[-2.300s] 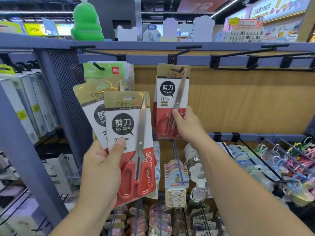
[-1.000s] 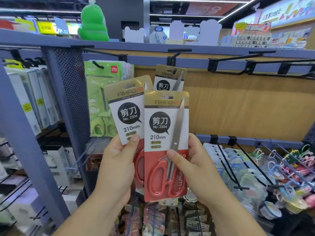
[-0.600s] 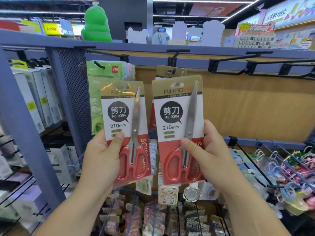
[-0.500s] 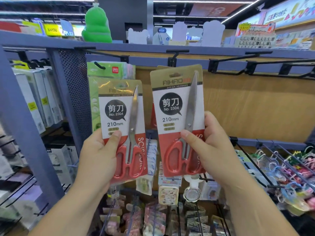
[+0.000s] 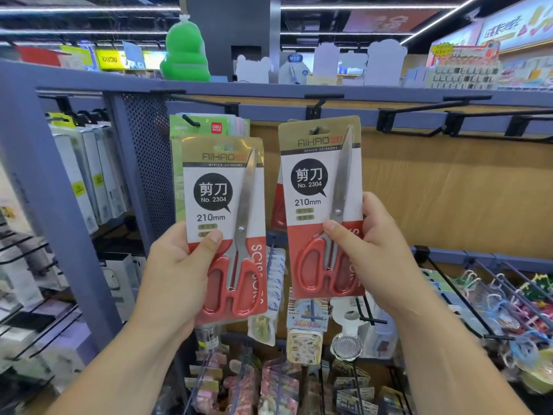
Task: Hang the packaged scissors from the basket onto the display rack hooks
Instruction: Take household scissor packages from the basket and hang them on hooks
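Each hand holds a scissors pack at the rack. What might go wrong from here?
1. The right hand grips the right pack low, so its hang hole may wobble and miss the hook.
2. The hung pack behind could get pushed askew.
3. The left hand holds the left pack low; it may slip.

head cam | faces forward at display rack (image 5: pixel 449 190) | close range | single view

My right pack (image 5: pixel 317 205) covers nearly all of a hung pack (image 5: pixel 278 205); only a red strip of it shows. I cannot tell whether the right pack's hole has caught the hook (image 5: pixel 317 107). The fingers of my left hand (image 5: pixel 176 274) and right hand (image 5: pixel 377 250) lie mostly behind the packs. The left pack (image 5: pixel 221 205) hides most of the green packs (image 5: pixel 179 181). The boxes (image 5: pixel 89 175) on the left are blurred.
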Motion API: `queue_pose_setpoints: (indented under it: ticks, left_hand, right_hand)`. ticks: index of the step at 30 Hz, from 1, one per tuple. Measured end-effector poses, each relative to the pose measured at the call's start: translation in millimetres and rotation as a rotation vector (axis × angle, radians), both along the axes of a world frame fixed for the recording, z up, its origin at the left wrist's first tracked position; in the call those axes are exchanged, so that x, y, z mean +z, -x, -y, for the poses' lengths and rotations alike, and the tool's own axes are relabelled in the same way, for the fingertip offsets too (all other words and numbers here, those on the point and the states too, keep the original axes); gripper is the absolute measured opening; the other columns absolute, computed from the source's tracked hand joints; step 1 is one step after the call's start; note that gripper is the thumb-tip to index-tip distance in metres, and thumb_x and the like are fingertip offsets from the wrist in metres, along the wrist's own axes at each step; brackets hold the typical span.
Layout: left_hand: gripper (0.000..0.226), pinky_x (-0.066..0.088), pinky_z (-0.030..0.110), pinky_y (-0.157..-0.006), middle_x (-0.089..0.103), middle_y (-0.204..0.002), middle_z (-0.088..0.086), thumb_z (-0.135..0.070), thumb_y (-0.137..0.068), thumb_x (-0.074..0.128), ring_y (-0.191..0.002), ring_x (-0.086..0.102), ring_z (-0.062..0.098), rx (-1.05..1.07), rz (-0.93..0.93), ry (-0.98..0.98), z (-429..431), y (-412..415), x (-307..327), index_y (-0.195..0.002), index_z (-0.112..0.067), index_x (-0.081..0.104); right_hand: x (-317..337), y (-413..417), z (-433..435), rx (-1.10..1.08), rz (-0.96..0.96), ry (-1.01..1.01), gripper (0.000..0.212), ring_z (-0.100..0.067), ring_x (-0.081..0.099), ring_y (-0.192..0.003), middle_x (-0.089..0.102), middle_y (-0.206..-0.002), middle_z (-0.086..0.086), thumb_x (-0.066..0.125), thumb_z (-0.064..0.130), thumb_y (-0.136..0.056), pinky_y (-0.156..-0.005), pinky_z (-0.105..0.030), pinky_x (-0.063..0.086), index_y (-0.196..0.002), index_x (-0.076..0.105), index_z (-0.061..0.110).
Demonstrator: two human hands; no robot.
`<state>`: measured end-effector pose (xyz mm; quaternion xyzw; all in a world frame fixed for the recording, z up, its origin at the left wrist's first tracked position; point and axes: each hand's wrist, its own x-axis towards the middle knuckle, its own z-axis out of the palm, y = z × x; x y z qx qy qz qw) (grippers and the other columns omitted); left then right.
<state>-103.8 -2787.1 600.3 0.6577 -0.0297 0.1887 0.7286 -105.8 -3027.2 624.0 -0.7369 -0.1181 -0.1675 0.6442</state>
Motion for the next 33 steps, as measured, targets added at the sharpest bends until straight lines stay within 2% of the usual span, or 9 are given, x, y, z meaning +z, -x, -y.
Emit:
queue_pose_setpoints:
  ticks: [15, 20, 26, 31, 33]
  left_hand:
    - [0.022, 0.062, 0.042, -0.075, 0.082, -0.098, -0.005, -0.012, -0.105, 0.059, -0.085, 0.08, 0.019, 0.018, 0.076, -0.056, 3, 1, 7, -0.105, -0.03, 0.072]
    - [0.026, 0.063, 0.044, -0.077, 0.082, -0.098, -0.006, -0.008, -0.105, 0.058, -0.085, 0.08, 0.018, 0.032, 0.041, -0.046, 2, 2, 9, -0.105, -0.03, 0.073]
    - [0.022, 0.062, 0.052, -0.084, 0.082, -0.102, -0.003, -0.01, -0.106, 0.059, -0.09, 0.08, 0.023, 0.068, 0.02, -0.024, -4, 3, 7, -0.11, -0.026, 0.072]
    - [0.019, 0.062, 0.054, -0.084, 0.082, -0.103, -0.004, -0.014, -0.106, 0.059, -0.091, 0.08, 0.022, 0.082, 0.026, -0.037, -6, 5, 6, -0.113, -0.026, 0.071]
    - [0.019, 0.062, 0.05, -0.082, 0.082, -0.102, -0.005, -0.014, -0.106, 0.059, -0.09, 0.08, 0.02, 0.08, 0.026, -0.032, -5, 6, 7, -0.112, -0.027, 0.071]
  right_hand:
    - [2, -5, 3, 0.011, -0.01, 0.024, 0.022, -0.02, 0.079, -0.094, 0.078, -0.11, 0.004, 0.064, 0.02, -0.103, -0.084, -0.051, 0.064, -0.122, 0.057, 0.028]
    - [2, -12, 0, -0.021, -0.029, 0.082, 0.019, -0.014, 0.078, -0.091, 0.078, -0.108, 0.007, 0.063, 0.026, -0.103, -0.081, -0.048, 0.065, -0.121, 0.056, 0.025]
    - [-2, -16, -6, -0.029, 0.027, 0.056, 0.017, -0.012, 0.077, -0.096, 0.078, -0.109, 0.008, 0.065, 0.026, -0.103, -0.087, -0.048, 0.063, -0.118, 0.059, 0.026]
    - [-9, -19, -10, -0.083, 0.015, -0.001, 0.011, -0.017, 0.078, -0.091, 0.079, -0.1, 0.005, 0.068, 0.028, -0.1, -0.084, -0.054, 0.063, -0.11, 0.064, 0.025]
    - [-9, -19, -10, -0.068, -0.007, -0.039, 0.012, -0.018, 0.079, -0.09, 0.08, -0.1, 0.004, 0.068, 0.026, -0.1, -0.083, -0.053, 0.064, -0.111, 0.065, 0.023]
